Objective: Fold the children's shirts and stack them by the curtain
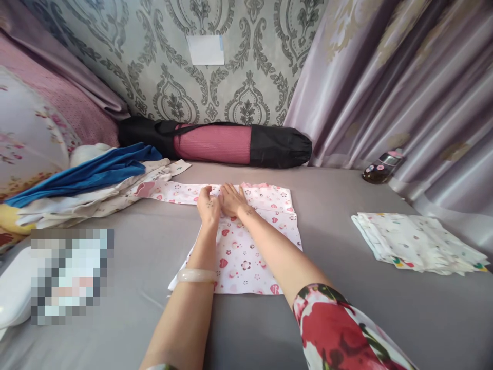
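A white child's top [250, 254] with pink hearts and flowers lies spread on the grey sheet. One of its long sleeves [173, 192] stretches out to the left, ending in a pink cuff. My right hand [233, 200] lies flat on the upper part of the top, fingers spread. Close beside it, my left hand [209, 205] rests on the cloth near the base of the sleeve. Its fingers look slightly bent and apart, partly hidden by the hand itself. The collar edge shows pink ruffles just beyond my right hand.
A folded white patterned cloth [419, 241] lies at right, with a dark bottle [381, 167] behind it. A black and pink rolled bag [215, 144] lines the wall. Blue clothing [96, 172] is heaped at left, near a white object [17, 285] and a blurred-out item [73, 277].
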`<state>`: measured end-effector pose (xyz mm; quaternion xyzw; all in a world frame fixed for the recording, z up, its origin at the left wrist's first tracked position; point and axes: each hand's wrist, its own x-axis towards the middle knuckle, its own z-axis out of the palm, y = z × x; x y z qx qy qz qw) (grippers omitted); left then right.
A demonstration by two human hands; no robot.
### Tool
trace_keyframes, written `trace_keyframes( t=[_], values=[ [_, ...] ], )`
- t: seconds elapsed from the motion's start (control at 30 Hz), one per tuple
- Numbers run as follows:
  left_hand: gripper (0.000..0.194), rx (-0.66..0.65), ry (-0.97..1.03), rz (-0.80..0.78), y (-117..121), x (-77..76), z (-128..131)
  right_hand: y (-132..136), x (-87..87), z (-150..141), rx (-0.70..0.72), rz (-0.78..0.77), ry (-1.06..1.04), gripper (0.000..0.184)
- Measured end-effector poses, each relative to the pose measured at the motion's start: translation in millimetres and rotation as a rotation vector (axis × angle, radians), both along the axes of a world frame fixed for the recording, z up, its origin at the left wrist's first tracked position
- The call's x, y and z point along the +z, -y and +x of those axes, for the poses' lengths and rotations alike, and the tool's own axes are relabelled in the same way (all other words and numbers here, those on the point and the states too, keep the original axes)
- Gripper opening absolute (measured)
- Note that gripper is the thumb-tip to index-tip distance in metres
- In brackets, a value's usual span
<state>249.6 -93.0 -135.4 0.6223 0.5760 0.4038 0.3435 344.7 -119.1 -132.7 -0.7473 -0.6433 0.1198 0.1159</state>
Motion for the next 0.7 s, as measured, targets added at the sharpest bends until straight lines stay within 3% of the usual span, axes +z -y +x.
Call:
trace_keyframes(
  t=[0.17, 0.43, 0.7],
  values=[
    [0.042, 0.016, 0.037, -0.002, 0, -1.0, 0, -1, -2.1, 0, -0.007, 0.009, -0.015, 0.056],
    [0.037, -0.017, 0.073, -0.010, 1, -1.2, 2, -10, 8.8, 0, -0.039, -0.036, 0.030, 0.043],
    [0.034, -0.034, 0.065, 0.033, -1, -4.8, 4, -9, 1.9, 4, -0.020, -0.012, -0.022, 0.050]
  ],
)
